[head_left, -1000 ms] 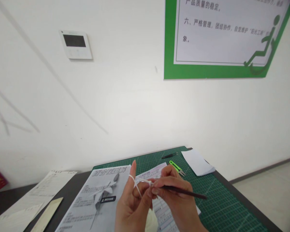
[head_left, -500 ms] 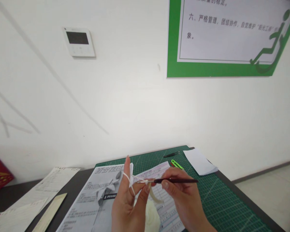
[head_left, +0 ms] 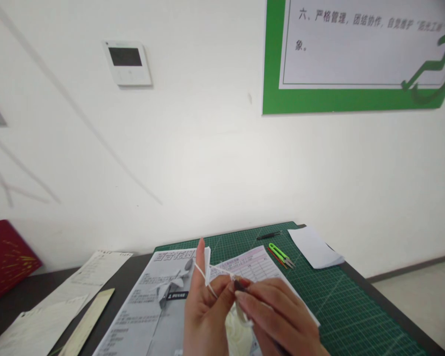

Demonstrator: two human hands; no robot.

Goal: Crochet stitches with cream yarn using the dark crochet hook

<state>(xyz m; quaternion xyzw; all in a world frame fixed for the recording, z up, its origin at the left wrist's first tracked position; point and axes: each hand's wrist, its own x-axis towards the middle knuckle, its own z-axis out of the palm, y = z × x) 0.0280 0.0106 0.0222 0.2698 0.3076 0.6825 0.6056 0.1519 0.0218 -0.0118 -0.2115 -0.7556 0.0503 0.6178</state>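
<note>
My left hand (head_left: pixel 206 316) holds its index finger upright with a strand of white yarn (head_left: pixel 200 270) looped round it. Its thumb and other fingers are closed, pinching the small yarn work, which the fingers mostly hide. A crochet hook (head_left: pixel 239 286) with a dark handle is gripped in my right hand (head_left: pixel 287 314), its tip end meeting the yarn at the left fingertips. The two hands touch or nearly touch there. Below them lies a cream ball of yarn (head_left: pixel 239 335), partly covered by both hands.
Under the hands are a printed pattern sheet (head_left: pixel 141 306) and a form (head_left: pixel 250 262) on a green cutting mat (head_left: pixel 341 301). Green thread snips (head_left: pixel 278 252), black tweezers (head_left: pixel 270 235) and white paper (head_left: pixel 315 247) lie right. A ruler (head_left: pixel 87 324) and handwritten sheets (head_left: pixel 77 282) lie left.
My right hand has turned, so the hook's handle now points down toward me instead of lying level to the right. It has closed in on the left fingertips. The view has shifted slightly.
</note>
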